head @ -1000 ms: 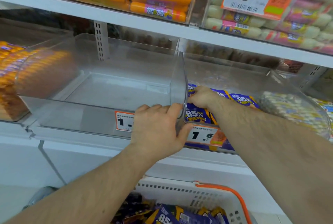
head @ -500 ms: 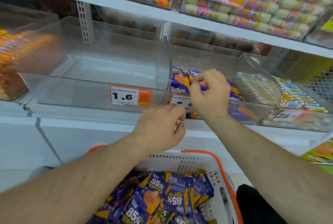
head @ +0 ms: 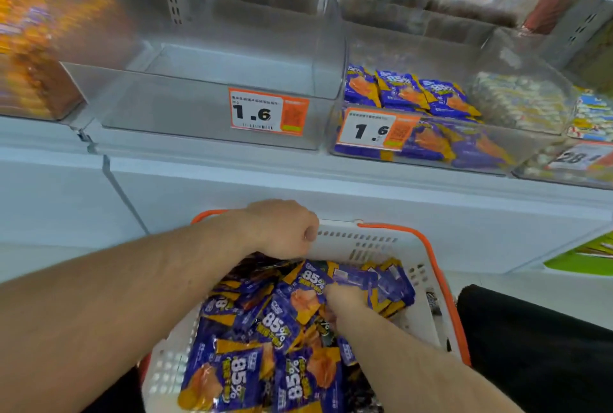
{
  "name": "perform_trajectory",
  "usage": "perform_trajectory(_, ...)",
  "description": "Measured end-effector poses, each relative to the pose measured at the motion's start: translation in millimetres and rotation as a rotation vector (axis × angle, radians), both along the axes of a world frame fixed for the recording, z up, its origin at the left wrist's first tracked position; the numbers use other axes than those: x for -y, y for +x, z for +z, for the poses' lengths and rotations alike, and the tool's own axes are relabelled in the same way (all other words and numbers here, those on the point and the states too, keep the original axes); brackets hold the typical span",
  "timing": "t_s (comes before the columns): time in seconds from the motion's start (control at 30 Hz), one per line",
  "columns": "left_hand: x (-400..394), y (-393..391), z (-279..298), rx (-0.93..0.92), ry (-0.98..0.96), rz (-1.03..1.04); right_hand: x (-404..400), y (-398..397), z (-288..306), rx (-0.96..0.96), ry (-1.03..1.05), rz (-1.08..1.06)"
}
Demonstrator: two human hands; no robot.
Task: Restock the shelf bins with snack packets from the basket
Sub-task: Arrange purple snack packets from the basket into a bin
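A white basket (head: 365, 241) with orange handles sits below the shelf, full of purple and orange snack packets (head: 232, 376) marked 85%. My right hand (head: 343, 296) is dug into the pile, fingers closed around packets near the basket's middle. My left hand (head: 282, 230) is curled in a fist over the basket's far rim; what its fingers hold is hidden. On the shelf, a clear bin (head: 212, 120) on the left holds nothing. The clear bin (head: 497, 57) to its right holds a few of the same packets (head: 408, 90).
Each of the two bins has a 1.6 price tag (head: 268, 114) on its front. Orange packets (head: 36, 57) fill the bin at far left, pale sweets (head: 520, 100) the bin at right. A dark garment (head: 530, 346) is beside the basket.
Both hands have dropped from the shelf bins into the basket. The view has tilted down, and the right hand now digs into the packets.
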State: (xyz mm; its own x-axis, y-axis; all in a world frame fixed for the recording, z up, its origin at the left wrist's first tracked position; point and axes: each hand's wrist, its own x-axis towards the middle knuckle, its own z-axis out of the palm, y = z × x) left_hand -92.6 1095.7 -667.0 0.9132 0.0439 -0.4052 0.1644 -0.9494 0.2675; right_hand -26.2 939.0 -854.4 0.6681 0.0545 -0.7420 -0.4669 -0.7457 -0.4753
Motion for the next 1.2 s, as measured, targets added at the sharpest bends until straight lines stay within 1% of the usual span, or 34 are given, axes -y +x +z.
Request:
perform_trajectory(0.07, -2, -1, -2, -0.026, -0.011, 0.012, -4, -10, -8, -0.121, 0.028, -0.128)
perform_trajectory(0.13, -3, -2, -2, -0.04, -0.02, 0.015, -9, -16, -6, -0.165, 0.09, -0.15)
perform_trajectory(0.23, -3, -3, -3, -0.062, -0.025, 0.014, -18, -18, -2, -0.188, 0.097, -0.177)
perform_trajectory(0.3, -3, -3, -3, -0.069, -0.028, 0.012, -20, -17, 0, -0.195, 0.088, -0.239)
perform_trajectory(0.4, -2, -3, -4, -0.085, -0.025, 0.008, -24, -18, -1, -0.218, 0.145, -0.33)
perform_trajectory(0.5, -3, -3, -4, -0.104, -0.031, 0.017, -26, -18, -4, -0.254, 0.164, -0.364)
perform_trajectory(0.57, -3, -2, -3, -0.124, -0.036, 0.018, -25, -14, -15, -0.231, 0.161, -0.414)
perform_trajectory(0.63, -4, -3, -3, -0.156, -0.017, 0.015, -25, -9, -17, -0.232, 0.242, -0.386)
perform_trajectory(0.7, -5, -3, -2, -0.191, 0.022, 0.014, -18, -7, 0, -0.198, 0.306, -0.35)
perform_trajectory(0.77, -5, -3, -4, -0.224, 0.033, 0.027, -8, -2, 21, -0.073, 0.251, -0.277)
perform_trajectory(0.8, -5, -2, -6, -0.237, 0.018, 0.049, -4, 4, 30, 0.039, 0.148, -0.189)
perform_trajectory(0.87, -5, -1, -10, -0.246, -0.063, 0.15, 3, 17, 49, 0.25, -0.006, 0.047)
perform_trajectory(0.9, -5, -2, -14, -0.243, -0.137, 0.233, 3, 22, 65, 0.31, -0.012, 0.164)
perform_trajectory(0.93, -5, -2, -18, -0.238, -0.236, 0.335, 2, 28, 76, 0.322, 0.019, 0.247)
perform_trajectory(1.03, 3, -6, -24, -0.209, -0.533, 0.67, 0, 40, 115, 0.371, 0.14, 0.375)
perform_trajectory(1.1, 8, -4, -26, -0.117, -0.725, 0.811, 3, 45, 138, 0.459, 0.178, 0.474)
perform_trajectory(1.2, 16, -2, -22, 0.013, -1.032, 0.969, 11, 49, 166, 0.515, 0.232, 0.559)
